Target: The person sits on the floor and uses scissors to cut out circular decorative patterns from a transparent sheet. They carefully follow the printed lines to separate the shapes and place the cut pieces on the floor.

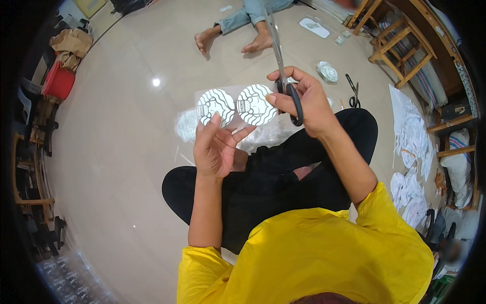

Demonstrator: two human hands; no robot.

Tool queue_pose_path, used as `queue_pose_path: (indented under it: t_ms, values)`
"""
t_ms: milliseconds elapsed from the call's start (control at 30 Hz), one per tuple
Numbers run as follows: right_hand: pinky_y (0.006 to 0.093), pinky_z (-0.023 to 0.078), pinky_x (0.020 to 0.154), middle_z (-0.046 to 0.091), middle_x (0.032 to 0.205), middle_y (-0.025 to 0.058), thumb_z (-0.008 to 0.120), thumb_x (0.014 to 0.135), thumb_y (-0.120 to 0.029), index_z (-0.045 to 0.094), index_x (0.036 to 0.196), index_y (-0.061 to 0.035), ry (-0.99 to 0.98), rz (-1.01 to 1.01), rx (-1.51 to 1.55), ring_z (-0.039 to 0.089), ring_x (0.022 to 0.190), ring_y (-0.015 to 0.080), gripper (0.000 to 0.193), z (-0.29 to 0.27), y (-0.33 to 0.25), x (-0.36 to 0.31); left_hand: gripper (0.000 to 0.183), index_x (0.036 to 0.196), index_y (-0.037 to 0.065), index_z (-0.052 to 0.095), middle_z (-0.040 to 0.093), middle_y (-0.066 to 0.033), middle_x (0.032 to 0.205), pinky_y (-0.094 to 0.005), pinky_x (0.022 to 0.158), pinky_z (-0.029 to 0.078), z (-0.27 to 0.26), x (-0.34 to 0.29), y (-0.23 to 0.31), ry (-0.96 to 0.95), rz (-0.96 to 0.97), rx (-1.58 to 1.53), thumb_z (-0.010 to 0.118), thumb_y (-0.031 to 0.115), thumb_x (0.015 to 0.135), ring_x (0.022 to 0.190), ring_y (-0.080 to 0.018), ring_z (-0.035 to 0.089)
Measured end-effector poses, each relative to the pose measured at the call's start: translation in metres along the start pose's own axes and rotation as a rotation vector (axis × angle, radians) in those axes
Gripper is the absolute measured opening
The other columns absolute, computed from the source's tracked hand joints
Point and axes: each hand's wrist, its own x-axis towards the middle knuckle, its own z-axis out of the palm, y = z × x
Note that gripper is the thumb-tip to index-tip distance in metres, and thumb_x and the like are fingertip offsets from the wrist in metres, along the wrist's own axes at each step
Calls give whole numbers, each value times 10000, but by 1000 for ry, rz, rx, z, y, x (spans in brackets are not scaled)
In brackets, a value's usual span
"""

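Observation:
A clear film sheet [202, 94] with two round white-and-dark patterned stickers [256, 105] side by side is held up over my lap. My left hand [215, 149] pinches its lower left part, with the thumb on the left sticker and the other fingers partly hidden behind. My right hand [310, 101] grips a pair of black-handled scissors [277, 48], blades pointing up and away. The right thumb tip lies at the right sticker's edge. Whether those fingers also pinch the film, I cannot tell.
Cut round stickers [187, 126] and clear scraps [273, 136] lie on the floor ahead. A second pair of scissors [354, 93] rests beyond my right knee. Another person's bare feet [258, 44] are ahead. White cloths [410, 131] and wooden stools [400, 48] line the right side.

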Motion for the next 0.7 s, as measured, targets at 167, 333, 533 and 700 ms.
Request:
queue_pose_path:
  t_ms: [167,333,533,700]
  values:
    - [229,530,680,730,878,57,825,917,-113,624,1264,6,82,-64,-68,684,777,95,418,-8,-7,7,431,1484,-28,427,600,-193,1403,-546,1036,594,15,1,1,68,16,127,421,238,1146,1248,-375,668]
    - [260,552,697,727,870,103,766,973,-115,577,1272,21,227,23,77,704,766,135,379,2,54,-56,455,1524,-15,388,561,-190,1458,-500,1088,566,10,7,-8,129,98,44,389,255,1158,1255,-360,667]
    - [238,564,707,698,829,60,757,961,-56,562,1214,20,-7,101,199,685,721,105,328,23,98,-134,486,1551,-8,355,541,-194,1482,-518,1186,471,7,5,-19,154,187,27,360,285,1163,1323,-367,616]
    - [228,537,672,668,813,42,742,952,-52,569,1203,16,-124,161,113,656,695,84,312,34,84,-130,504,1571,5,330,508,-188,1510,-519,1210,432,20,1,-24,131,182,3,363,298,1163,1372,-364,565]
